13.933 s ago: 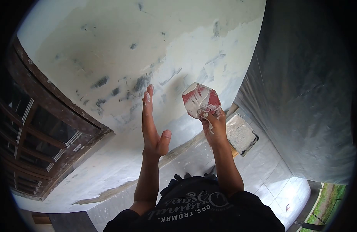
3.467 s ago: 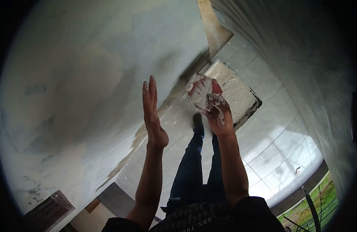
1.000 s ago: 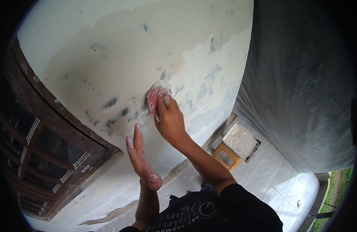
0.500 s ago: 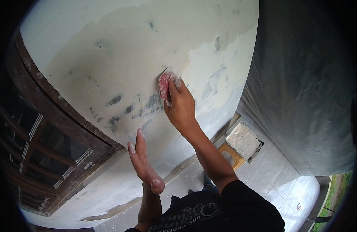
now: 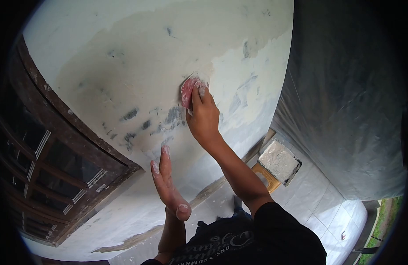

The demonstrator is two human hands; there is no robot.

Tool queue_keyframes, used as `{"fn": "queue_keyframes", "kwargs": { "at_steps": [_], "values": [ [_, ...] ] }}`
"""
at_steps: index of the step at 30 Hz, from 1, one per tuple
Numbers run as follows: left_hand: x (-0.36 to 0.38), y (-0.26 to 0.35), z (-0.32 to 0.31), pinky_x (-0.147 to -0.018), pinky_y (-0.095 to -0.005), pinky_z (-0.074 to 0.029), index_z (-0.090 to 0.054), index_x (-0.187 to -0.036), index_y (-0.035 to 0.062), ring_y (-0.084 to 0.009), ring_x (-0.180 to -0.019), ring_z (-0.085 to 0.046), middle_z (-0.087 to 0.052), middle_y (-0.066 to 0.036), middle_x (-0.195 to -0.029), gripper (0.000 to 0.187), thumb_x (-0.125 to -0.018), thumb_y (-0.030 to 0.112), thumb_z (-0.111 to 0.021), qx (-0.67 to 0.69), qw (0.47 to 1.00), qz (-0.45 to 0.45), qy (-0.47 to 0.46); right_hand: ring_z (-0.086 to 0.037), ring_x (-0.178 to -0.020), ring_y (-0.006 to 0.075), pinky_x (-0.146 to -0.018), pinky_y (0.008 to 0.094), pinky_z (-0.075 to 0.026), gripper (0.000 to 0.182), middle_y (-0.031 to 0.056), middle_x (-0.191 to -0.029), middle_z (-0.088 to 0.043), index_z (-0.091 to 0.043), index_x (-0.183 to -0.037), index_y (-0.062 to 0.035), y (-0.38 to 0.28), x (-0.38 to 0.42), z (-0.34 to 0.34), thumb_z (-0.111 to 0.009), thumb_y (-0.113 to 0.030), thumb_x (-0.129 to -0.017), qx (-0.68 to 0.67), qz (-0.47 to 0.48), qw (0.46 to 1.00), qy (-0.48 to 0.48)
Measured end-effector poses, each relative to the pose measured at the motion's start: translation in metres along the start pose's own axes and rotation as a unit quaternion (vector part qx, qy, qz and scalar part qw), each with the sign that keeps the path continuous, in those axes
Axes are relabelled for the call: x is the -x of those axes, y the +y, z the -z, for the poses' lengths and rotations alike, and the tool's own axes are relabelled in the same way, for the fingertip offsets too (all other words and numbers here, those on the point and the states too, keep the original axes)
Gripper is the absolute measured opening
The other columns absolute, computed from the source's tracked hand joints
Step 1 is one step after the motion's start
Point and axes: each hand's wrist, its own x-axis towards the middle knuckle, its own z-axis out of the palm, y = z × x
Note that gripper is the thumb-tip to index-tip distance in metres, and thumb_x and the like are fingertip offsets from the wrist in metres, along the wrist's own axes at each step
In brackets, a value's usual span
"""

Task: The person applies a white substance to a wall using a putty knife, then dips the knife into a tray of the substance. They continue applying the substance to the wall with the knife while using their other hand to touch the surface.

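Observation:
My right hand (image 5: 204, 115) grips a small red putty scraper (image 5: 187, 93), smeared with white, and presses it to the plastered wall (image 5: 137, 66). Its thumb and fingertips are whitened too; the far side of the grip is hidden. Below and to the left, my left hand (image 5: 169, 190) is held up with fingers stretched out and white putty on the tips. It holds nothing. Grey-black marks (image 5: 173, 115) show on the wall beside and below the scraper, and a damp-looking beige patch spreads around it.
A dark wooden window frame (image 5: 76, 117) borders the wall on the left. At right hangs a grey plastic sheet (image 5: 340, 101). On the tiled floor (image 5: 312, 201), a tub of white putty (image 5: 279, 161) rests on a yellow stool (image 5: 268, 176).
My right hand and the scraper have shifted slightly up and left along the wall. My left hand has moved a little to the right, its fingers still stretched.

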Motion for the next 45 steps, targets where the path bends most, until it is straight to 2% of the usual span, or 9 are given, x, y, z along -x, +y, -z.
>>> {"fn": "queue_keyframes", "kwargs": {
  "at_steps": [9, 18, 24, 27, 30, 33, 37, 40, 45],
  "values": [
    [-0.006, 0.0, -0.014, -0.116, -0.0543, -0.008, -0.003, -0.152, 0.0018, -0.0447, -0.143, -0.021, -0.024, -0.032, -0.151, 0.115, -0.078, 0.076, -0.049, 0.019, 0.999, -0.011, -0.027, -0.054, -0.07, 0.0278, -0.063, 0.033, -0.048, 0.051, 0.0157, -0.088, -0.055, -0.06, -0.122, 0.0029, 0.012, 0.031, 0.032, -0.069, 0.006, -0.072, -0.091, 0.001, 0.992, 0.087],
    [-0.003, 0.003, -0.007, -0.116, -0.0535, -0.009, -0.002, -0.152, 0.0027, -0.0449, -0.143, -0.022, -0.024, -0.032, -0.151, 0.114, -0.078, 0.075, -0.05, 0.003, 1.0, 0.013, 0.002, -0.061, -0.088, 0.0371, -0.074, 0.0401, -0.053, 0.063, 0.0196, -0.104, -0.06, -0.06, -0.122, 0.0003, 0.0, 0.02, 0.01, -0.069, 0.01, -0.061, -0.112, 0.029, 0.992, 0.047],
    [-0.003, -0.003, -0.01, -0.117, -0.0537, -0.009, -0.002, -0.152, 0.0026, -0.0451, -0.143, -0.022, -0.024, -0.032, -0.151, 0.113, -0.079, 0.075, -0.049, 0.007, 1.0, -0.004, -0.013, -0.052, -0.068, 0.0198, -0.061, 0.0265, -0.044, 0.053, 0.0112, -0.081, -0.052, -0.061, -0.123, 0.0009, 0.017, 0.019, 0.032, -0.065, 0.013, -0.072, -0.183, 0.008, 0.977, 0.109],
    [-0.002, -0.005, -0.009, -0.117, -0.0536, -0.009, -0.002, -0.152, 0.0024, -0.045, -0.143, -0.022, -0.023, -0.032, -0.152, 0.113, -0.079, 0.075, -0.049, 0.013, 1.0, -0.011, -0.018, -0.058, -0.071, 0.026, -0.064, 0.0301, -0.048, 0.051, 0.0153, -0.087, -0.057, -0.061, -0.122, 0.0026, 0.026, -0.021, 0.031, -0.065, 0.011, -0.072, -0.139, -0.001, 0.981, 0.136],
    [0.0, -0.002, -0.006, -0.117, -0.0534, -0.009, -0.002, -0.152, 0.0024, -0.045, -0.143, -0.022, -0.023, -0.032, -0.152, 0.114, -0.078, 0.075, -0.049, 0.01, 1.0, -0.001, -0.011, -0.064, -0.088, 0.0393, -0.075, 0.0365, -0.054, 0.054, 0.025, -0.111, -0.061, -0.061, -0.121, 0.0018, 0.009, -0.016, 0.014, -0.066, 0.008, -0.068, -0.163, 0.003, 0.984, 0.076],
    [-0.001, -0.001, -0.009, -0.117, -0.0532, -0.009, -0.002, -0.152, 0.0024, -0.045, -0.143, -0.022, -0.023, -0.033, -0.151, 0.115, -0.077, 0.076, -0.05, 0.005, 1.0, 0.019, -0.005, -0.063, -0.086, 0.0389, -0.073, 0.0408, -0.054, 0.063, 0.0272, -0.115, -0.059, -0.061, -0.121, -0.0009, -0.001, 0.024, 0.017, -0.071, 0.005, -0.06, -0.151, 0.041, 0.988, 0.002],
    [-0.003, -0.002, -0.01, -0.117, -0.0534, -0.009, -0.002, -0.152, 0.0029, -0.0451, -0.143, -0.022, -0.023, -0.032, -0.152, 0.115, -0.078, 0.076, -0.05, 0.014, 1.0, 0.012, -0.008, -0.065, -0.078, 0.0344, -0.067, 0.0353, -0.053, 0.046, 0.0203, -0.096, -0.061, -0.064, -0.114, 0.0028, 0.004, 0.042, 0.031, -0.069, 0.006, -0.068, -0.126, 0.032, 0.991, -0.017],
    [-0.003, -0.005, -0.011, -0.117, -0.0533, -0.009, -0.002, -0.152, 0.003, -0.0452, -0.143, -0.022, -0.023, -0.032, -0.152, 0.114, -0.078, 0.075, -0.05, 0.022, 0.999, -0.018, -0.032, -0.06, -0.066, 0.0296, -0.06, 0.0349, -0.048, 0.041, 0.0164, -0.085, -0.057, -0.065, -0.114, 0.0036, 0.004, 0.003, 0.048, -0.068, 0.006, -0.073, -0.115, -0.033, 0.989, 0.082],
    [0.0, -0.001, -0.004, -0.117, -0.0534, -0.009, -0.002, -0.152, 0.0029, -0.0452, -0.143, -0.022, -0.024, -0.032, -0.152, 0.113, -0.079, 0.075, -0.05, 0.01, 1.0, -0.009, -0.016, -0.064, -0.074, 0.0332, -0.065, 0.0356, -0.052, 0.044, 0.0192, -0.095, -0.062, -0.065, -0.113, 0.0027, 0.003, -0.018, 0.028, -0.069, 0.004, -0.07, -0.071, -0.021, 0.994, 0.076]
  ]
}}
